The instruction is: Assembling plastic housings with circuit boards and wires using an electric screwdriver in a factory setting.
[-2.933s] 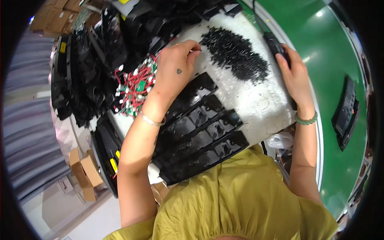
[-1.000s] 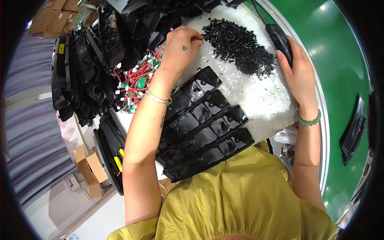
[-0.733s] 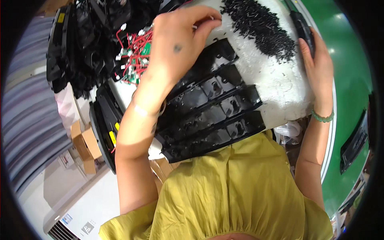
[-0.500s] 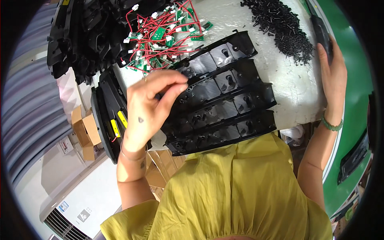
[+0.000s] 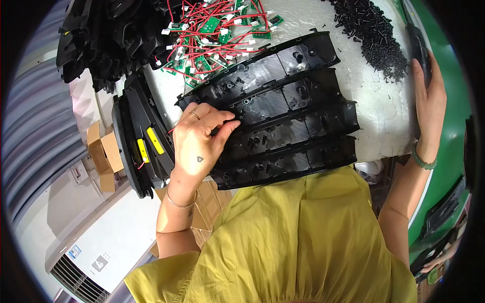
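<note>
My left hand [image 5: 199,144] has come back from beside the heap of black screws [image 5: 371,38] and is now low over the left part of the four black moulded strips [image 5: 270,103], near the posts of the second strip from the top. Thumb and forefinger drawn near each other; cannot tell whether a small piece sits between them, or whether the tips touch the plastic. I'd judge the work has shifted from the heap to the strips, which lie side by side on the pale padded surface [image 5: 376,113], right in front of me. Right hand [image 5: 429,101] unchanged in its grip: wrapped round the black corded tool [image 5: 417,43] at the right edge. Red-wired green boards [image 5: 209,25] lie just beyond the top strip.
</note>
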Demonstrator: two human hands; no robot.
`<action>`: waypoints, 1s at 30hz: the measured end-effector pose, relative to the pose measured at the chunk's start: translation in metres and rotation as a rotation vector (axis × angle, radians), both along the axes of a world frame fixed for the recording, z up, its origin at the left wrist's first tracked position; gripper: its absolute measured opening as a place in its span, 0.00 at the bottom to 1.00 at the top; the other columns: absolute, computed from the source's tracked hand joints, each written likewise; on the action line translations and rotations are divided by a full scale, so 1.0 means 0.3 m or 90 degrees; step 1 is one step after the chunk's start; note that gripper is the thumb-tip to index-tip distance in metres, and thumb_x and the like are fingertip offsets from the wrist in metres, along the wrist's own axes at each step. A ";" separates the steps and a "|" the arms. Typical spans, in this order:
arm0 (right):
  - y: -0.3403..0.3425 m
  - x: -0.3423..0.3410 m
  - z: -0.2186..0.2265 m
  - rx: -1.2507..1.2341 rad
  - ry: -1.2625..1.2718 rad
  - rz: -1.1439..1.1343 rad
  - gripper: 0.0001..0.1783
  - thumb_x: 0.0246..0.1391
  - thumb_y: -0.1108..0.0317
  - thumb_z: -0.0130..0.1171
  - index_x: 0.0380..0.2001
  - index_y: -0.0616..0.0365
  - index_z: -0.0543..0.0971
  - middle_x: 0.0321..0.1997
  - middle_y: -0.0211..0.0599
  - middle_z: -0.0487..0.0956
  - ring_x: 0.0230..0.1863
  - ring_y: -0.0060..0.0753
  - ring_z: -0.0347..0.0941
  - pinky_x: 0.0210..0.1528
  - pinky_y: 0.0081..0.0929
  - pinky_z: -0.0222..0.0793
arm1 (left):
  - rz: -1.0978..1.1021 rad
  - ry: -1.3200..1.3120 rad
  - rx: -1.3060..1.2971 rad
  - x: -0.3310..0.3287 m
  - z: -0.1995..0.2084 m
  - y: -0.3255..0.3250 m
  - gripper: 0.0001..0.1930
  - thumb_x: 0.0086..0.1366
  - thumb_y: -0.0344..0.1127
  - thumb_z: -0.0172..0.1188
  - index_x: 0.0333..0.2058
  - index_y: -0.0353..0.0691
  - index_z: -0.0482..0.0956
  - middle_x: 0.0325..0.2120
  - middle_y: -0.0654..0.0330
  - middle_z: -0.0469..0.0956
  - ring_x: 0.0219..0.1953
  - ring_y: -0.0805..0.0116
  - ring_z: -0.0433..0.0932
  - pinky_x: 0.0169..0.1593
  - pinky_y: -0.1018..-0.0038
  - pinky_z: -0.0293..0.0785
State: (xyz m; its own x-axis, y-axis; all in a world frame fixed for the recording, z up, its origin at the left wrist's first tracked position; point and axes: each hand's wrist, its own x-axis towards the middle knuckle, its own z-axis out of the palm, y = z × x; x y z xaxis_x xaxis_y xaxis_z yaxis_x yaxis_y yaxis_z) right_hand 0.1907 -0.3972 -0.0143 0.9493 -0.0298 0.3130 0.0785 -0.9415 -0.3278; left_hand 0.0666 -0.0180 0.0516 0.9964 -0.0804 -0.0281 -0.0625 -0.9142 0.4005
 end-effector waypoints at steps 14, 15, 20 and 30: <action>-0.001 -0.015 0.023 0.018 0.006 0.005 0.28 0.61 0.50 0.52 0.55 0.60 0.71 0.49 0.52 0.77 0.49 0.49 0.75 0.49 0.33 0.70 | -0.008 -0.008 0.069 -0.014 -0.003 -0.023 0.07 0.47 0.31 0.70 0.25 0.39 0.80 0.19 0.60 0.75 0.24 0.60 0.72 0.29 0.68 0.70; 0.004 -0.020 0.020 0.021 -0.001 0.016 0.27 0.60 0.51 0.53 0.55 0.60 0.71 0.48 0.53 0.77 0.47 0.50 0.76 0.47 0.33 0.71 | -0.017 0.008 0.084 -0.017 0.021 -0.022 0.07 0.48 0.31 0.69 0.25 0.39 0.81 0.20 0.59 0.76 0.24 0.59 0.72 0.29 0.68 0.70; 0.047 -0.027 0.046 0.036 -0.008 -0.005 0.26 0.58 0.54 0.56 0.53 0.63 0.71 0.43 0.57 0.77 0.43 0.54 0.76 0.45 0.37 0.71 | -0.109 -0.044 -0.065 0.128 0.096 -0.068 0.04 0.52 0.26 0.65 0.28 0.35 0.80 0.25 0.56 0.79 0.27 0.57 0.76 0.35 0.68 0.73; 0.064 -0.034 0.051 0.022 0.001 -0.017 0.27 0.56 0.58 0.57 0.55 0.62 0.69 0.46 0.50 0.76 0.46 0.52 0.74 0.47 0.39 0.70 | -0.258 -0.209 -0.163 0.680 -0.168 -0.297 0.07 0.49 0.29 0.65 0.28 0.33 0.81 0.24 0.49 0.79 0.28 0.50 0.79 0.36 0.64 0.74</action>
State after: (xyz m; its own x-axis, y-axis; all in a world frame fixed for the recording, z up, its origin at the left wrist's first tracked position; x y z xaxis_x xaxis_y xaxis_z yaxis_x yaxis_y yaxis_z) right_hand 0.1805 -0.3778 0.0010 0.9486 -0.0662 0.3094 0.0526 -0.9313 -0.3604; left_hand 0.2707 -0.1070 0.0013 0.8381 -0.4206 0.3474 -0.5451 -0.6683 0.5062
